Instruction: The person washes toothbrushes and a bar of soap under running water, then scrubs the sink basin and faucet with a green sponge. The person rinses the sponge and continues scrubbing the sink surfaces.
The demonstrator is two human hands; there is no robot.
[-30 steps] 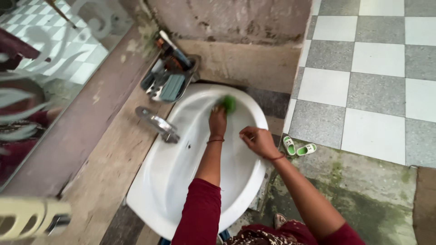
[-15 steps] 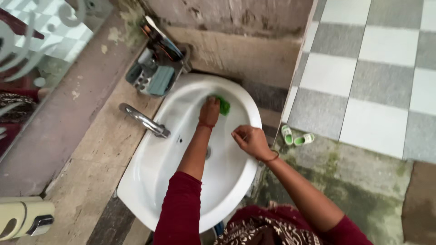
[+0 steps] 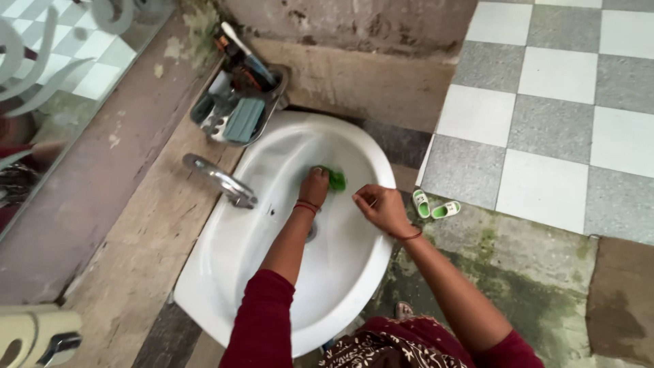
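A white oval washbasin is set in a worn stone counter. My left hand presses a green scrub pad against the inside of the bowl, near its far side. My right hand rests on the basin's right rim with the fingers curled; whether it holds anything is unclear. Both arms wear dark red sleeves. A chrome tap stands on the basin's left edge.
A metal rack with brushes and small toiletries sits beyond the basin. A mirror runs along the left wall. A small pair of green-and-white slippers lies on the floor by the checkered tiles. A cream soap dispenser is at the lower left.
My left hand has drawn the green pad from the bowl's far rim down toward the middle. The right hand has stayed on the rim. The view has shifted slightly.
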